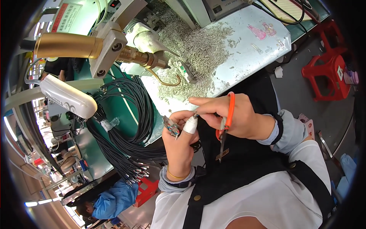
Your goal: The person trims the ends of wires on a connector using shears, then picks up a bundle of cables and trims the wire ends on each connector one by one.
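Observation:
My left hand (178, 147) is closed in a pinch, with white tape wrapped round its thumb. A small bunch of coloured wire ends (171, 128) sticks out between its fingers. Orange-handled scissors (230, 110) hang in my right hand (238, 114), a loop round its fingers and the dark blades pointing down toward my apron. The right thumb and forefinger meet the tip of my taped left thumb and pinch something small there, too tiny to make out. Both hands are just in front of the worktable's near edge.
Small metal pins (198, 45) lie heaped on the white board (263, 23). A brass-coloured soldering iron (68, 45) on a bracket and a white rounded device (68, 96) overhang the left. Coiled black cables (141, 114) lie below them. A red stool (328, 76) stands right; a person in blue (116, 200) sits lower left.

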Demonstrator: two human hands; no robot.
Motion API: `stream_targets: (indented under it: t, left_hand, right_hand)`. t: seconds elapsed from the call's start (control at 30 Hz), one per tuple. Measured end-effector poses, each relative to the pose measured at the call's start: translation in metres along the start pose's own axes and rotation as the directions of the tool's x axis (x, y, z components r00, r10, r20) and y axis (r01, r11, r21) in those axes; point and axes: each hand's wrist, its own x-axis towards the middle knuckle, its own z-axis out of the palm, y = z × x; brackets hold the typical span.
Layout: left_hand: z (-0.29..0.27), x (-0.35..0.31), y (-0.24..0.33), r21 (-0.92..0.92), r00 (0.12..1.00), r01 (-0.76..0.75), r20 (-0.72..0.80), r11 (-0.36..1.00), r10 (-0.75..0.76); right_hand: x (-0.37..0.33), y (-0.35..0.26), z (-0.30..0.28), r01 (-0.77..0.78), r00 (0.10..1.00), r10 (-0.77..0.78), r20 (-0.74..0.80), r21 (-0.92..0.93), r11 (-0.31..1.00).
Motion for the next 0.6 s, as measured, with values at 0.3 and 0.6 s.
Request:
stream_targets:
  t: [0.3,0.6]
  left_hand:
    - [0.000,-0.001,0.002,-0.060,0.999,-0.030,0.029,0.998,0.032]
    - [0.008,0.006,0.003,0.220,0.987,-0.141,-0.039,0.965,0.153]
  right_hand:
    - [0.004,-0.013,-0.022,-0.401,0.831,0.434,0.346,-0.167,0.901]
    - [-0.005,-0.006,-0.010,-0.345,0.848,0.442,0.291,-0.329,0.879]
